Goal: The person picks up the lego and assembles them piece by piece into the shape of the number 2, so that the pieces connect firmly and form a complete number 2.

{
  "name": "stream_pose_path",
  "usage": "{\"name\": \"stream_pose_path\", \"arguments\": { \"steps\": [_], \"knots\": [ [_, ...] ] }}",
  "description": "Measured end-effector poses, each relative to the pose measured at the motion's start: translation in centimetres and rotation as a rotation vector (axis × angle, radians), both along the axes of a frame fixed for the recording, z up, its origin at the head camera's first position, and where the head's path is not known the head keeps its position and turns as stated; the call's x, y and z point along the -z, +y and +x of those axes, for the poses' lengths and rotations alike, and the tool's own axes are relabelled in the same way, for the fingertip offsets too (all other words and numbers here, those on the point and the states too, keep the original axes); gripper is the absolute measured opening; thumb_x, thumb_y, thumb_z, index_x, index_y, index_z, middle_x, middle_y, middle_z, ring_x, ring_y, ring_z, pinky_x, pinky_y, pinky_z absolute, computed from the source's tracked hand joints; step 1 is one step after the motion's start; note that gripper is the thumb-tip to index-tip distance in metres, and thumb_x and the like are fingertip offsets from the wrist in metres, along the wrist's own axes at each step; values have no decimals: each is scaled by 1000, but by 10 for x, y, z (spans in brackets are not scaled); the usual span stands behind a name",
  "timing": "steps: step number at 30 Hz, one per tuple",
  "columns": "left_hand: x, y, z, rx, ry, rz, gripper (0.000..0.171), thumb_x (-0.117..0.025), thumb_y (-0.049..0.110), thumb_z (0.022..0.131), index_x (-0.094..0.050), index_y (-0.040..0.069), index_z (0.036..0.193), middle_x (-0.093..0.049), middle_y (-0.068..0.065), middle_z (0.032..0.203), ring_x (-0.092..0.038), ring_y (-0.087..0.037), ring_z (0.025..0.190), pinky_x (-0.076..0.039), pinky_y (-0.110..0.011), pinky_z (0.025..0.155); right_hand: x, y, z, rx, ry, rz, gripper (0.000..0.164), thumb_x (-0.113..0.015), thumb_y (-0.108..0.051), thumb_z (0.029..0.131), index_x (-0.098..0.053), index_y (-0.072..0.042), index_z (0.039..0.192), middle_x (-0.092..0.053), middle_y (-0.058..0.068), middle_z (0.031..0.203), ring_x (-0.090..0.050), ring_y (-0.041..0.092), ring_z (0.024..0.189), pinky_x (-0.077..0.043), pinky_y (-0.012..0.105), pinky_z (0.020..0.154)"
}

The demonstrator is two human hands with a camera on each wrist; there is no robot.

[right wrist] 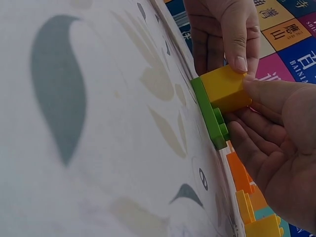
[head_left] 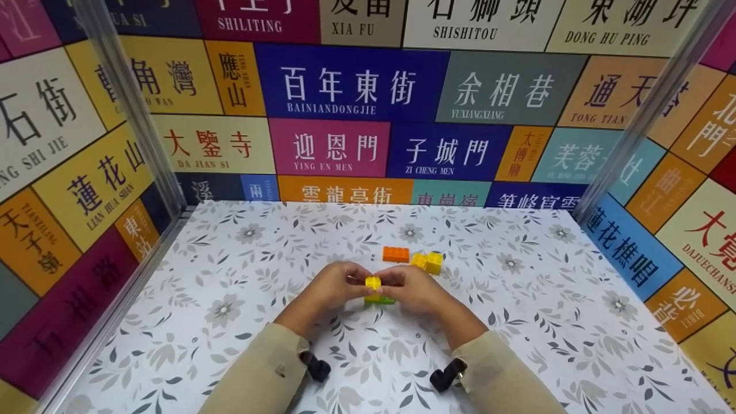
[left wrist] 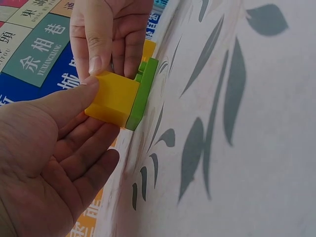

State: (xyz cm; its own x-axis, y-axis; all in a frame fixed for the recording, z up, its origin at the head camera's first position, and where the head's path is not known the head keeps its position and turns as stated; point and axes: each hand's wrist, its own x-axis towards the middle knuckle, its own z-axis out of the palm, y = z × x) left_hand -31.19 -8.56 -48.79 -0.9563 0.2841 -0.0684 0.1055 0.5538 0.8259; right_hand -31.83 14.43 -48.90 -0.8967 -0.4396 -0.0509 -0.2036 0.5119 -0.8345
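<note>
A yellow toy building block [head_left: 373, 282] sits on one end of a flat green block [head_left: 386, 301] at the middle of the table. My left hand [head_left: 339, 280] holds the yellow block from the left, between thumb and fingers. From the right, my right hand [head_left: 411, 284] pinches the same block. In the left wrist view the thumbs meet near the upper edge of the yellow block [left wrist: 112, 96]. Bare studs show on the rest of the green block [right wrist: 213, 120] in the right wrist view.
Just beyond the right hand lie an orange block [head_left: 396, 254] and some yellow blocks [head_left: 434, 263]. A white leaf-patterned cover [head_left: 322, 236] lies over the table. Panels with coloured street-name signs [head_left: 351, 80] stand at the back and both sides.
</note>
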Motion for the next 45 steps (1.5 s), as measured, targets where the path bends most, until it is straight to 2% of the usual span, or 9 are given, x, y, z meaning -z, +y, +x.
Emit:
{"name": "stream_pose_path", "arguments": {
  "steps": [5,8,13,19,24,28,33,37,45],
  "knots": [
    [0,-1,0,5,-11,2,20,-87,27,92,-79,23,111,-79,4,114,-74,-20,116,-60,-39,105,2,0,-1,8,16,-17,32,-77,-29,101,-77,-17,130,-79,2,125,-72,19,118,-58,43,108],
    [0,-1,0,9,-19,1,19,-85,26,94,-79,22,111,-79,3,115,-74,-21,118,-60,-40,106,3,1,-4,46,13,-30,38,-76,-33,101,-75,-13,133,-78,4,129,-71,21,121,-58,43,108],
    [-2,1,-1,-12,-63,-21,20,-86,29,93,-79,26,111,-78,5,117,-73,-19,119,-57,-41,110,3,7,-13,167,2,-38,41,-77,-33,100,-73,-11,135,-77,4,131,-70,23,124,-56,46,112],
    [-4,3,-3,-41,-155,-3,22,-88,29,91,-78,31,110,-74,7,119,-69,-16,117,-54,-42,113,-9,19,-27,301,6,-70,43,-80,-27,98,-71,-17,138,-74,3,138,-67,25,130,-52,47,117],
    [-4,2,-4,-39,-190,12,22,-88,30,90,-78,31,110,-73,8,119,-68,-16,118,-53,-43,114,-24,27,-42,303,43,-5,48,-79,-33,98,-67,-21,143,-70,3,146,-63,28,136,-51,48,119],
    [-4,0,-5,-35,-194,3,23,-88,31,91,-78,32,111,-73,8,121,-68,-16,119,-52,-43,115,-30,28,-55,289,66,46,51,-79,-38,98,-66,-22,144,-69,3,147,-59,31,140,-47,50,122],
    [-5,0,-6,-42,-206,-3,23,-88,32,91,-77,32,112,-72,8,122,-68,-17,119,-52,-43,115,-27,27,-65,281,67,82,52,-80,-40,97,-66,-22,144,-68,2,147,-57,32,144,-46,51,124],
    [-3,0,-6,-30,-169,-11,24,-88,32,91,-78,31,113,-73,7,121,-69,-17,119,-54,-43,114,-26,27,-72,260,60,110,54,-79,-37,98,-64,-19,147,-66,5,150,-55,33,146,-46,53,123],
    [-3,-1,-7,-26,-166,-14,26,-89,32,90,-78,30,114,-73,7,120,-70,-16,116,-56,-42,111,-23,29,-85,255,-36,261,60,-79,-39,98,-61,-18,151,-62,7,154,-55,32,146,-45,51,124]
  ]
}}
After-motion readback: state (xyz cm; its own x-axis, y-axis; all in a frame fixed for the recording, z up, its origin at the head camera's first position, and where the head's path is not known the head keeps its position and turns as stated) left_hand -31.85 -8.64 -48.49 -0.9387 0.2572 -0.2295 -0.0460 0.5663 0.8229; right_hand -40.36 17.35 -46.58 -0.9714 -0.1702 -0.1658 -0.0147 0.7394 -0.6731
